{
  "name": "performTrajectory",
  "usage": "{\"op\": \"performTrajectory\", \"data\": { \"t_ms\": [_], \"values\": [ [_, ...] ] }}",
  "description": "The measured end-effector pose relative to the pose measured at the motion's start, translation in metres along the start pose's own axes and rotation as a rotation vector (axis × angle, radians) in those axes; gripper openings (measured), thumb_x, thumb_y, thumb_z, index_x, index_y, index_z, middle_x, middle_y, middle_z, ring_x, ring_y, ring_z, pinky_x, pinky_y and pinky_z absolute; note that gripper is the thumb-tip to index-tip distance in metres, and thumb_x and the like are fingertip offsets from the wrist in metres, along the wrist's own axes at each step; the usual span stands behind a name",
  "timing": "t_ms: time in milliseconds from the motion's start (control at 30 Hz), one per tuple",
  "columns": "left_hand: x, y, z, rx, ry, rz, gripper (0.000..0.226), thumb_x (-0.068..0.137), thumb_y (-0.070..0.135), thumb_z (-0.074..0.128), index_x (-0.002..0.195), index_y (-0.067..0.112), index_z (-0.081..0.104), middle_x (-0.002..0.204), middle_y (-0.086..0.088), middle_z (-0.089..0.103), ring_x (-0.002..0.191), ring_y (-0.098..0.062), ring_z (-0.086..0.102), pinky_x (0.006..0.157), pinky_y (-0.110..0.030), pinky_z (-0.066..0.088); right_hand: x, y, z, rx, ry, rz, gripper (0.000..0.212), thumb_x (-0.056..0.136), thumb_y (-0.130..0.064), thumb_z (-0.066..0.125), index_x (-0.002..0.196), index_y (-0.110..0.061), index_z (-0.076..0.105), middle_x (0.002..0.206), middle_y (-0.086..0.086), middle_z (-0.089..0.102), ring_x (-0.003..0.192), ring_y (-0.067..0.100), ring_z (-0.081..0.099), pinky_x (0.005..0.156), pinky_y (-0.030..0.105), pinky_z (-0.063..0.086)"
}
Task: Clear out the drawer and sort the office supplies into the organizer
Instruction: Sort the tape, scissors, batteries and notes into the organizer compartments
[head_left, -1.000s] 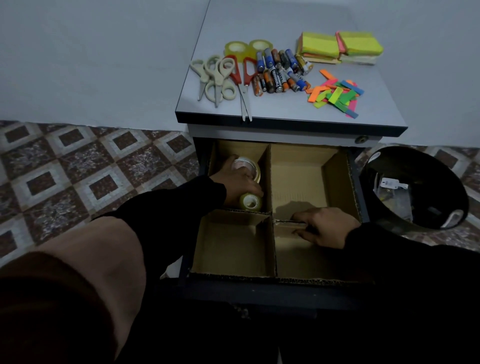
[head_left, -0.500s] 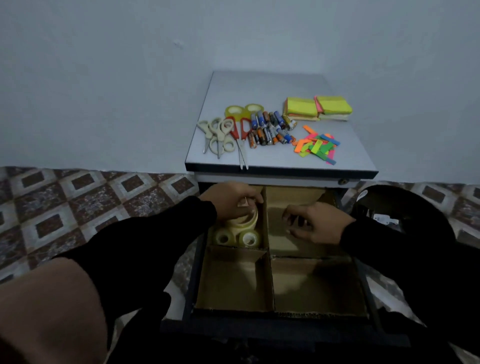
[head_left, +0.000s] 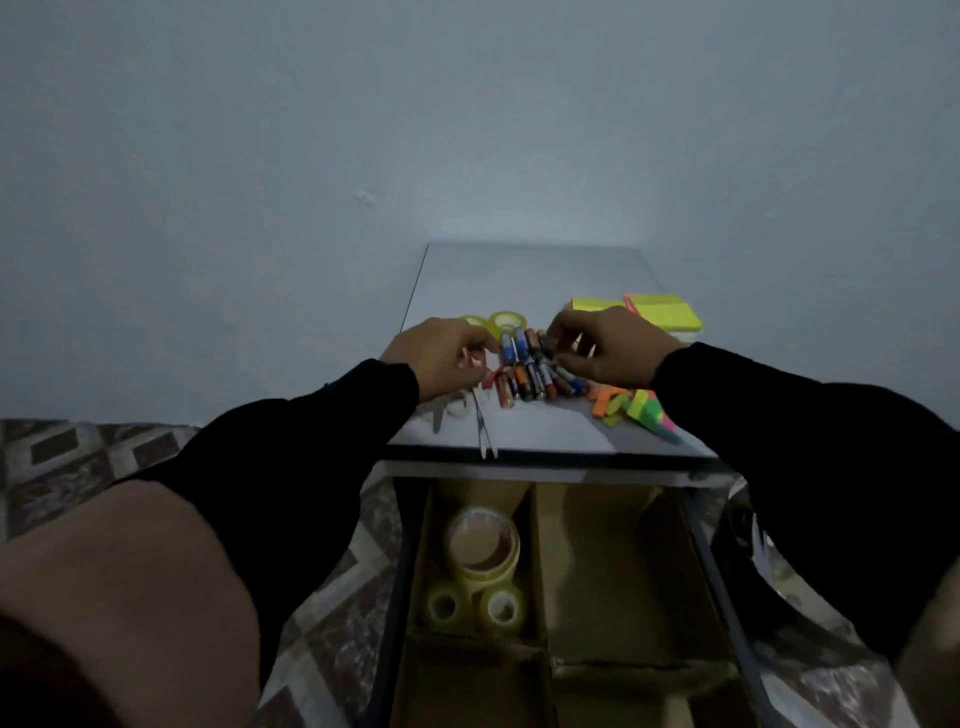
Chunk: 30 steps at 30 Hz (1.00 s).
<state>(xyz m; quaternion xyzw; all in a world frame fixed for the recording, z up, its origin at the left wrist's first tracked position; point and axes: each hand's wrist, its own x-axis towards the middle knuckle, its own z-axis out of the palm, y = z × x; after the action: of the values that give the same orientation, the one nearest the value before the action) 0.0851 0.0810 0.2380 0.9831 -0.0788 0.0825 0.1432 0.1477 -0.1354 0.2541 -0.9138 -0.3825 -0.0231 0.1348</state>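
Note:
A pile of batteries (head_left: 524, 375) lies on the grey cabinet top (head_left: 530, 275). My right hand (head_left: 610, 348) reaches in from the right, its thumb and fingers pinched on batteries at the pile's far end. My left hand (head_left: 441, 358) rests curled over the scissors (head_left: 484, 431), fingertips at the red handle beside the pile; its grip is hidden. Below, the open drawer holds a cardboard organizer (head_left: 613, 561). Its back left compartment contains three tape rolls (head_left: 483, 545); the other compartments look bare.
Two yellow tape rolls (head_left: 506, 319) sit behind the batteries. Yellow sticky note pads (head_left: 665, 312) and a heap of coloured paper flags (head_left: 631, 408) lie to the right. A black bin (head_left: 748, 545) stands right of the drawer. Patterned floor tiles (head_left: 78, 457) lie to the left.
Both hands have left the drawer and risen to the cabinet top, now at the batteries. The tape rolls stay in the back left compartment. The camera has tilted upward.

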Motion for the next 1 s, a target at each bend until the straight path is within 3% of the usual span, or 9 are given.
{"op": "performTrajectory", "data": {
  "t_ms": [167, 367, 533, 800, 1000],
  "values": [
    [0.044, -0.028, 0.005, -0.027, 0.018, -0.075, 0.036, 0.085, 0.031, 0.064, 0.12, 0.026, 0.059, 0.115, 0.001, 0.06, 0.1, -0.018, 0.056, 0.087, -0.034, 0.048, 0.05, 0.014, -0.004, -0.015, -0.027, 0.043, 0.027, 0.089, -0.024, 0.059, 0.114, -0.015, 0.056, 0.109, -0.001, 0.066, 0.088, 0.022, 0.064, 0.083, 0.034, 0.048],
    [0.082, -0.055, 0.026, -0.012, -0.024, -0.152, 0.049, 0.084, 0.04, 0.064, 0.129, 0.027, 0.051, 0.126, -0.001, 0.053, 0.11, -0.02, 0.053, 0.093, -0.037, 0.045, 0.097, 0.034, 0.014, -0.029, -0.019, 0.108, 0.033, 0.09, -0.032, 0.059, 0.118, -0.014, 0.054, 0.118, 0.003, 0.061, 0.095, 0.021, 0.06, 0.083, 0.029, 0.045],
    [0.099, -0.065, 0.039, 0.011, -0.057, -0.215, 0.06, 0.08, 0.053, 0.062, 0.133, 0.027, 0.047, 0.127, -0.002, 0.054, 0.111, -0.02, 0.053, 0.093, -0.037, 0.045, 0.126, 0.039, 0.037, 0.011, -0.08, 0.208, 0.05, 0.086, -0.043, 0.061, 0.126, -0.015, 0.048, 0.124, 0.007, 0.057, 0.107, 0.023, 0.055, 0.087, 0.03, 0.042],
    [0.111, -0.066, 0.041, -0.043, -0.049, -0.192, 0.059, 0.079, 0.044, 0.068, 0.13, 0.02, 0.052, 0.123, -0.007, 0.058, 0.109, -0.021, 0.054, 0.09, -0.032, 0.045, 0.152, 0.038, 0.05, 0.07, -0.156, 0.293, 0.062, 0.079, -0.05, 0.066, 0.128, -0.016, 0.046, 0.124, 0.008, 0.057, 0.11, 0.023, 0.054, 0.088, 0.031, 0.043],
    [0.108, -0.066, 0.043, -0.067, 0.026, -0.193, 0.06, 0.081, 0.041, 0.067, 0.133, 0.018, 0.05, 0.125, -0.008, 0.054, 0.113, -0.022, 0.051, 0.092, -0.032, 0.042, 0.159, 0.032, 0.049, 0.076, -0.181, 0.299, 0.061, 0.078, -0.039, 0.072, 0.128, -0.014, 0.048, 0.129, 0.009, 0.054, 0.114, 0.023, 0.051, 0.088, 0.03, 0.041]
  ]
}}
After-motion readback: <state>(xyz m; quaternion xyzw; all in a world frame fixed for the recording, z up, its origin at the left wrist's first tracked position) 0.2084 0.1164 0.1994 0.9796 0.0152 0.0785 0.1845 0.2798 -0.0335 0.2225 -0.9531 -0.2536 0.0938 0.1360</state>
